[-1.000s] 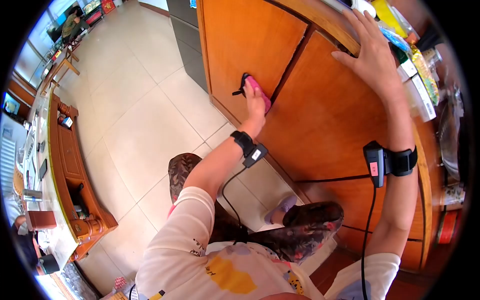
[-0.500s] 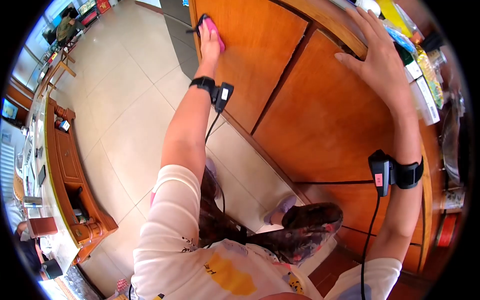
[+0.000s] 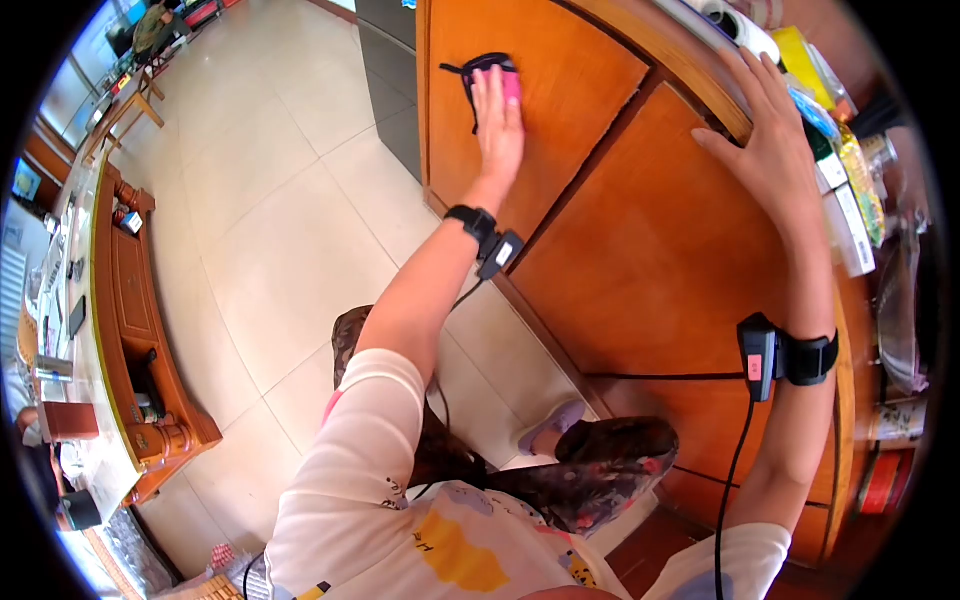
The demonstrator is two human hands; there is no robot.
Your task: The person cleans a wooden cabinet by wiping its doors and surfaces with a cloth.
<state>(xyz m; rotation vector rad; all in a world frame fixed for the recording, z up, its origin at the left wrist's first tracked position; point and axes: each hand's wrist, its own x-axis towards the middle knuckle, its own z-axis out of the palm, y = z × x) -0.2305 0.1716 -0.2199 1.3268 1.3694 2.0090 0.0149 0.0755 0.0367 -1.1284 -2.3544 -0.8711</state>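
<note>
My left hand (image 3: 498,135) presses a pink and black cloth (image 3: 512,88) flat against the orange-brown wooden cabinet door (image 3: 565,60). Its fingers lie straight over the cloth, and a thin black strap sticks out past them. My right hand (image 3: 772,155) rests on the cabinet's top edge, fingers stretched and thumb apart, holding nothing. Beside those fingers lie a white roll (image 3: 750,35) and a yellow packet (image 3: 805,68). Both wrists wear black straps with small cabled devices.
Packets and boxes crowd the cabinet top, among them a white box (image 3: 853,230). A dark grey panel (image 3: 385,75) adjoins the cabinet. Pale floor tiles (image 3: 270,220) separate it from a wooden desk (image 3: 135,300). A person (image 3: 155,30) sits far off; another's arm shows at lower left.
My left hand and the cloth have slid right and slightly down across the door, away from its left edge. The view has shifted a little; my right hand stays on the edge.
</note>
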